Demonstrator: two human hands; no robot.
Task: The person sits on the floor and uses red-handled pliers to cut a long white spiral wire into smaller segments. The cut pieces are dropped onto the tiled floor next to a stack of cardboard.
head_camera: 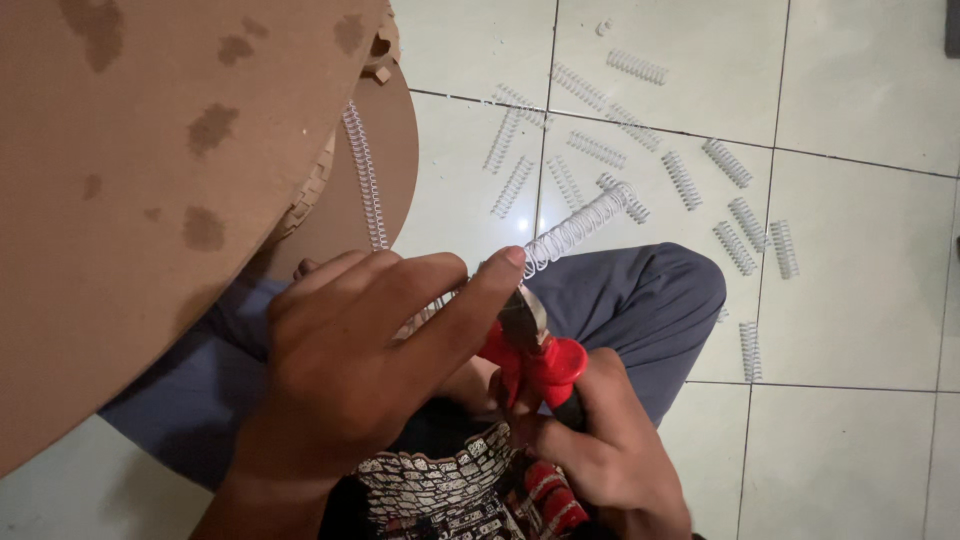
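My left hand (360, 350) grips a long white wire binding coil (580, 225), with the index finger stretched along it. One end of the coil sticks out to the upper right past my fingertip. My right hand (610, 450) holds red-handled cutting pliers (530, 350), and their metal jaws sit at the coil just below my left fingertip. Both hands work above my lap, over a leg in grey trousers (640, 300).
A big brown cardboard spool (150, 200) fills the left side, with white coil (365, 180) wound along its inner disc. Several short cut coil pieces (680, 180) lie scattered on the white tiled floor (850, 300) ahead and to the right.
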